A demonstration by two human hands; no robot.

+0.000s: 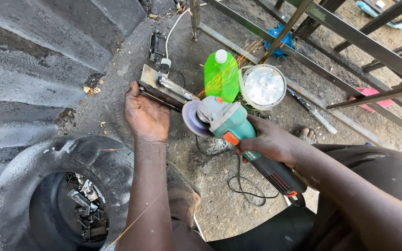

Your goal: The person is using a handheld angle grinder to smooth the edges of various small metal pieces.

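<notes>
On rough concrete ground (219,209) we pin a flat metal bracket (161,88) with our left hand (146,116), fingers pressed flat on it to steady it. Our right hand (268,142) is wrapped tight round a teal angle grinder (231,123), its disc at the bracket's edge, sparks flying past 1 green bottle (221,76).

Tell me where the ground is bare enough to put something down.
Bare concrete lies between the tyre and the metal piece under the left hand. It is crowded around the green bottle, white bucket and grinder, with cable below.
</notes>
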